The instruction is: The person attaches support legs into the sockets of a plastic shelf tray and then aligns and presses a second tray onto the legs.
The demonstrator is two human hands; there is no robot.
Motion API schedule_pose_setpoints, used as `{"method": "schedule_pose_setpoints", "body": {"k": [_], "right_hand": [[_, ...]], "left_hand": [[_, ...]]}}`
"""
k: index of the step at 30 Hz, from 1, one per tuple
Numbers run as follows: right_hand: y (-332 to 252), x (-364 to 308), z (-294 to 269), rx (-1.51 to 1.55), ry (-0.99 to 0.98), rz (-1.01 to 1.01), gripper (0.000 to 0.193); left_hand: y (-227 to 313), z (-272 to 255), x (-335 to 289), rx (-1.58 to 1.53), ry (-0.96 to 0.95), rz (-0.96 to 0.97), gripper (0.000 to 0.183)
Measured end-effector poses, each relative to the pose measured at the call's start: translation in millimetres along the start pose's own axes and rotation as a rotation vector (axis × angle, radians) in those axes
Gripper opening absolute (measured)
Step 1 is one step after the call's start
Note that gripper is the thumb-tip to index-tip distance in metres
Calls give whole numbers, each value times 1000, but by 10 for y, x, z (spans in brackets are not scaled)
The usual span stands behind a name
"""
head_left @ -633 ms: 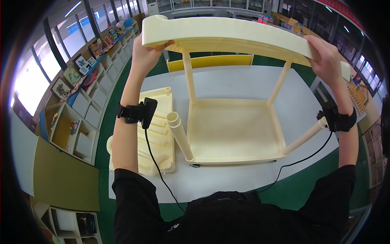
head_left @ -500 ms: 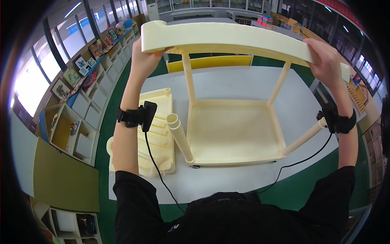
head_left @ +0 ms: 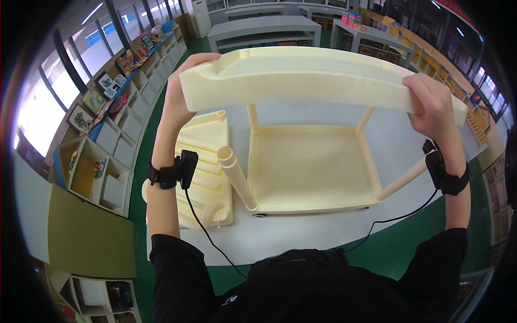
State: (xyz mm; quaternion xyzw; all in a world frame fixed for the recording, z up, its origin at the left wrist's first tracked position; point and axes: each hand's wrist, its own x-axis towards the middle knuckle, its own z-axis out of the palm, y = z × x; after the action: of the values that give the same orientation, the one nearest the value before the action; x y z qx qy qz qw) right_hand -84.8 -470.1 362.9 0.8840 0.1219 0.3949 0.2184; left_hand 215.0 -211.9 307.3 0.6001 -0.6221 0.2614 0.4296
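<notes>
Green floor (head_left: pixel 388 237), smooth pale-grey table (head_left: pixel 301 231); ribbed cream plastic panel (head_left: pixel 210 167) at table's left edge, rectangular cream plastic base (head_left: pixel 312 167) with tubular legs mid-table. Left hand (head_left: pixel 179 89) and right hand (head_left: pixel 431 105) grasp long cream plastic tray (head_left: pixel 301 89) by opposite ends, raised above base. Beyond: white box shelving (head_left: pixel 124 145) leftward, grey rectangular desks (head_left: pixel 264 26).

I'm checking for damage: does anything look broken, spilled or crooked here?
No damage or spills visible. Only the raised tray looks odd: the left hand and right hand grip its ends, while the near left post stands bare, its hollow top uncovered.
</notes>
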Motion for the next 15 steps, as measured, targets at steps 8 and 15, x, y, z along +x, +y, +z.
{"method": "schedule_pose_setpoints", "body": {"k": [8, 15], "right_hand": [[-277, -261, 117, -23, 8, -1, 31], [-384, -417, 253, -68, 41, -39, 24]], "left_hand": [[197, 3, -378, 37, -19, -158, 42], [334, 259, -1203, -867, 294, -776, 35]]}}
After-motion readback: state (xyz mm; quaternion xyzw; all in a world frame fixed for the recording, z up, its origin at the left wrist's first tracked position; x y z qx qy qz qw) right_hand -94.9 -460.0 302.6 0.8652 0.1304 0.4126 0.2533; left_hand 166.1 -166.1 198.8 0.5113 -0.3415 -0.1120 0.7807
